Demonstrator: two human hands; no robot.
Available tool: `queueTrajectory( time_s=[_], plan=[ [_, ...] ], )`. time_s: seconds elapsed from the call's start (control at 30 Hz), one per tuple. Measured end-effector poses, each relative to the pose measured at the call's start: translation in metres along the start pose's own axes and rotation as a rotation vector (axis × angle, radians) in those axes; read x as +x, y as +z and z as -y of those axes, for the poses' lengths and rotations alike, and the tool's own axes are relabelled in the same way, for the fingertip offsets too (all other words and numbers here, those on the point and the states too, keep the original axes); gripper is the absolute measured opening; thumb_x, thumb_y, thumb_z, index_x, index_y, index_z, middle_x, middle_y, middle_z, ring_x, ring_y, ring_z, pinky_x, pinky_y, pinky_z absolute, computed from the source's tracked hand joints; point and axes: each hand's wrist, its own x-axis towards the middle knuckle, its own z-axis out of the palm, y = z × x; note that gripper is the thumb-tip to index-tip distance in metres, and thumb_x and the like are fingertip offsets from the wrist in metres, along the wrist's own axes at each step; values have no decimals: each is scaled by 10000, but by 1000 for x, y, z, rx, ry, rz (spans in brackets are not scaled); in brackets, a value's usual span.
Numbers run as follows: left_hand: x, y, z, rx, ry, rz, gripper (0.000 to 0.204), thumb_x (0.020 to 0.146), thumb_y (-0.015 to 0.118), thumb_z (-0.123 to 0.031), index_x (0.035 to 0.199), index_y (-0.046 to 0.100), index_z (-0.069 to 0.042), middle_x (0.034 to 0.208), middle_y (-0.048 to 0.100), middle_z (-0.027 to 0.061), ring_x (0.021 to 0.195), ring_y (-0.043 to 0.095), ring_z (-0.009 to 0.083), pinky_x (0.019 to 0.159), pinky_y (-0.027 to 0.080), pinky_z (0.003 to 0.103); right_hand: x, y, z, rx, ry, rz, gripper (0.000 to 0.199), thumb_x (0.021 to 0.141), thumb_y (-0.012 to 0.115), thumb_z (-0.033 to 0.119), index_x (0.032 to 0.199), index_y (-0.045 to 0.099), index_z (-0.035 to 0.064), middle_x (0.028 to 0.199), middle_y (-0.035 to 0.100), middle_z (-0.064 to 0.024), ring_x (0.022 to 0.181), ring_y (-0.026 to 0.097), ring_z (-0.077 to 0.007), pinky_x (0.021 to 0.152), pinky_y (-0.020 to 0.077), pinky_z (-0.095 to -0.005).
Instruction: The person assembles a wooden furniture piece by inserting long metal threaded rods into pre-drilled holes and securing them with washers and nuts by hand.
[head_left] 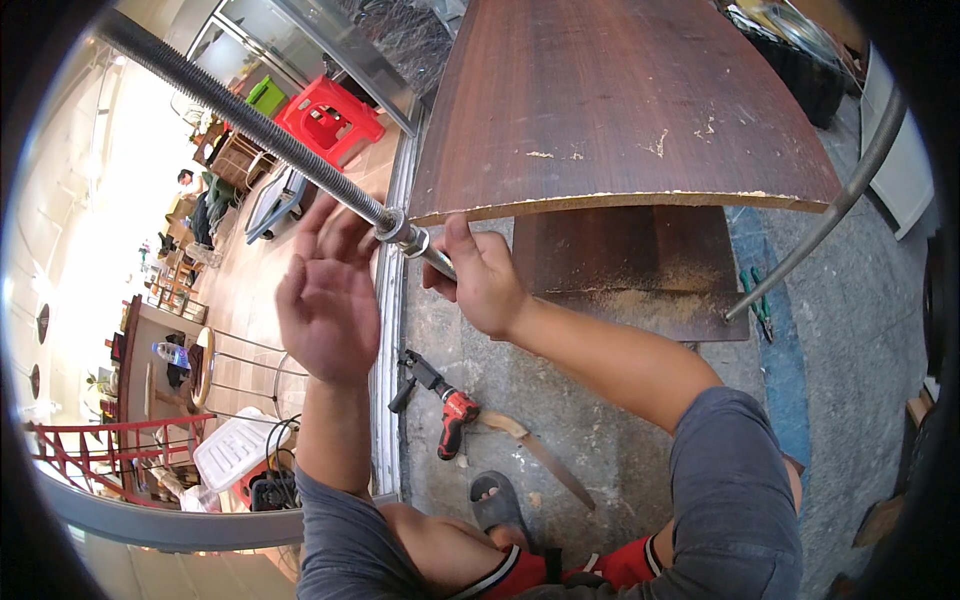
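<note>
Rod: long grey threaded metal rod (270,150) is running from far left to the middle, steel nuts (394,228) sitting near its smooth end.
Right hand: the right hand (485,285) is curling around that smooth end, thumb up.
Left hand: the left hand (335,315) is spreading wide just beside the rod, palm showing; can't tell if fingertips are touching.
Hidden: right fist is covering the rod's near tip; far end is running into the dark lens rim.
Board: big dark-brown wood-grain board (620,110), cut off at top, is overhanging a second brown board (620,240) dusted with sawdust (655,300).
Floor: stained grey concrete (610,390) is carrying a red-and-black cordless power tool (455,412) and a wooden-handled handsaw (556,468).
Room: left of a metal door track (388,400), a red plastic stool (328,112) is standing on tan tiles (250,340); farther left is washing out in glare.
</note>
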Motion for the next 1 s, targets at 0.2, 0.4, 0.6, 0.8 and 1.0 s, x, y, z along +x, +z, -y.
queueTrajectory(
  time_s=[0.2, 0.4, 0.6, 0.8, 1.0],
  plan=[
    [2, -42, -9, -188, 87, 261, 594, 1030, 298, -392, 1254, 585, 76, 1110, 709, 232, 1138, 647, 364, 1110, 387, 442, -6, 7, 14, -334, -203, 48, 285, 824, 790, 213, 795, 593, 9, 641, 578, -66, 587, 539, -115, 553, 483, -310],
    [-12, 37, -9, 9, 50, -206, 616, 1022, 286, -391, 1296, 552, 93, 962, 726, 201, 962, 711, 370, 1016, 470, 449, -3, 1, 8, -413, -182, 4, 271, 795, 785, 190, 757, 579, 18, 616, 575, -84, 565, 546, -134, 557, 487, -325],
    [-2, 24, -8, -24, 62, -168, 653, 1023, 319, -398, 1456, 360, 89, 1220, 640, 305, 1253, 557, 436, 1138, 351, 478, -3, 3, 4, -436, -168, 18, 309, 831, 795, 163, 724, 527, 50, 620, 515, 17, 590, 448, -46, 518, 386, -259],
    [-6, -34, -28, 57, 155, 138, 483, 1030, 327, -357, 1119, 608, 26, 580, 442, 19, 555, 339, 140, 755, 418, 361, -2, 9, 8, -370, -123, 13, 288, 835, 772, 143, 715, 535, 31, 609, 518, -7, 595, 467, -56, 530, 419, -283],
    [-11, 18, -17, 0, 19, 131, 725, 1040, 298, -488, 1504, 287, 70, 1342, 551, 340, 1290, 528, 458, 1164, 303, 546, 0, 2, 5, -437, -154, 15, 252, 832, 752, 137, 738, 560, 5, 618, 542, -25, 605, 497, -66, 540, 445, -300]
  ],
)
